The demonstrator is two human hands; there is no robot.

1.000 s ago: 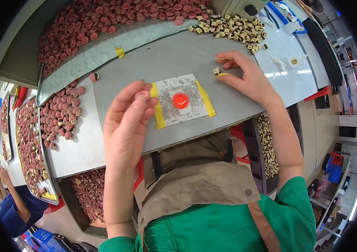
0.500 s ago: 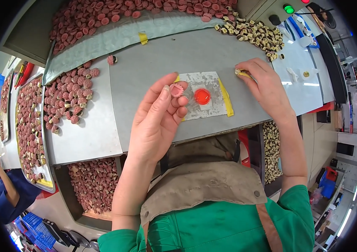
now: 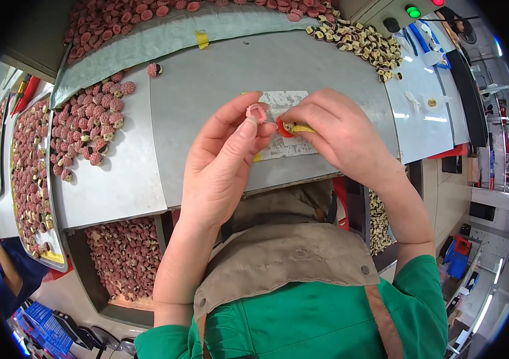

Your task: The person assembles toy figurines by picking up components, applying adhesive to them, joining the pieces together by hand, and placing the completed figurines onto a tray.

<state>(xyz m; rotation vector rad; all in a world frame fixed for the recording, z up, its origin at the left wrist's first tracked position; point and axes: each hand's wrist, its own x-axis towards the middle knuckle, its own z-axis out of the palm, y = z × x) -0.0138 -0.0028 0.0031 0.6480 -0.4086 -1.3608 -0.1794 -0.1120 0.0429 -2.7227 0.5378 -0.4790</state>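
a: where does the view look from?
b: from the person's head; it's the left one of two wide fisheye cameras worn side by side.
a: facing which way?
b: down and forward, over the brown apron [image 3: 290, 257] in the lower part and onto the grey worktop [image 3: 218, 75] beyond.
a: how near?
b: close above the work: the left hand [image 3: 224, 146] and right hand [image 3: 350, 134] sit around the middle, while a co-worker's dark blue clothing [image 3: 22, 266] is small near the left rim.
a: upright?
b: yes, unmirrored, straight edges bending toward the round black border.
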